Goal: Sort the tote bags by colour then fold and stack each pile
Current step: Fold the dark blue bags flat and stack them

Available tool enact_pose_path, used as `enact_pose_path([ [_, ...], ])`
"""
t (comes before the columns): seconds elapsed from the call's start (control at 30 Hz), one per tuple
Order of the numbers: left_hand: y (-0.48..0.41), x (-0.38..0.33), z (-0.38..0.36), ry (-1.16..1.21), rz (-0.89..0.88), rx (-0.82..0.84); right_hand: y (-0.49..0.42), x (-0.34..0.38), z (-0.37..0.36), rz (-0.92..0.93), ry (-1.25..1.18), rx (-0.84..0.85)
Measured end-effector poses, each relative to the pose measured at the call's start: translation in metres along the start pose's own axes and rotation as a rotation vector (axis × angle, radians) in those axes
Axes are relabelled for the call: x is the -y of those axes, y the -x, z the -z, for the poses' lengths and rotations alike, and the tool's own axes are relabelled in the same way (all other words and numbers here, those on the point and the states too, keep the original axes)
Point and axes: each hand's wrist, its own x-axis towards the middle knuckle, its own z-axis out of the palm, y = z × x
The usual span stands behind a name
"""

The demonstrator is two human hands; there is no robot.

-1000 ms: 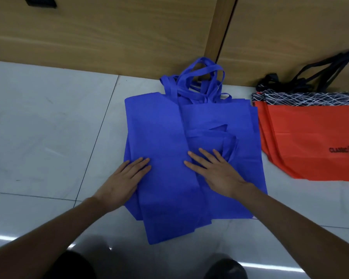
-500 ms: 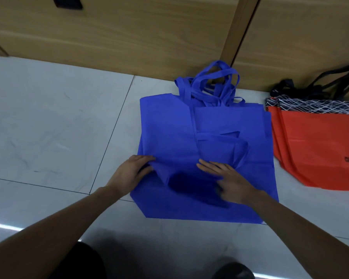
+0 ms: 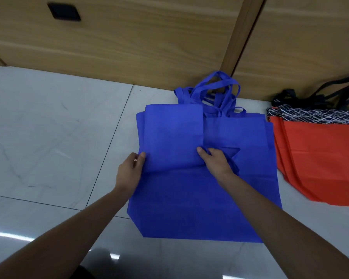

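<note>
Blue tote bags (image 3: 206, 202) lie in a flat pile on the tiled floor (image 3: 48, 137), tops toward the wooden wall (image 3: 129, 47), with the blue handles (image 3: 216, 87) bunched loose against it. On the pile's upper left sits the folded bag (image 3: 173, 135), a doubled panel whose lower fold edge is raised a bit off the pile. Left hand (image 3: 130, 172) pinches its left edge, thumb on top, fingers tucked under as far as visible. Right hand (image 3: 217, 165) grips the lower right corner, thumb on top, fingers curled into the fabric. A loose strap loop seems caught by those fingers, hard to tell. Orange tote bags (image 3: 314, 158) lie just beside the pile on the right, edges nearly touching. Risks, my read: the fabric looks thin and springy, so the fold likely pops open if either pinch lets go before it's pressed flat. Uneven pull from the two hands would skew the panel, edges off square. Dragging it could ruck the bags underneath or shove the pile into the orange one, mixing colours. A strap trapped inside the fold would leave a lump, so the stack leans.
</note>
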Motion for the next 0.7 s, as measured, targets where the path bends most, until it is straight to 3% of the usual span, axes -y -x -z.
enact_pose_path([
  [0.23, 0.000, 0.002, -0.011, 0.055, 0.089, -0.082, -0.018, 0.008, -0.012, -0.112, 0.213, -0.030],
  [0.53, 0.001, -0.027, -0.013, 0.109, 0.177, -0.145, 0.002, 0.006, -0.001, -0.149, 0.197, 0.068],
  [0.63, 0.014, -0.027, -0.020, -0.012, 0.046, -0.141, 0.019, -0.002, 0.010, -0.156, 0.183, 0.169],
  [0.7, 0.023, -0.026, -0.020, 0.041, -0.032, -0.103, 0.033, -0.004, 0.021, -0.113, 0.136, 0.259],
])
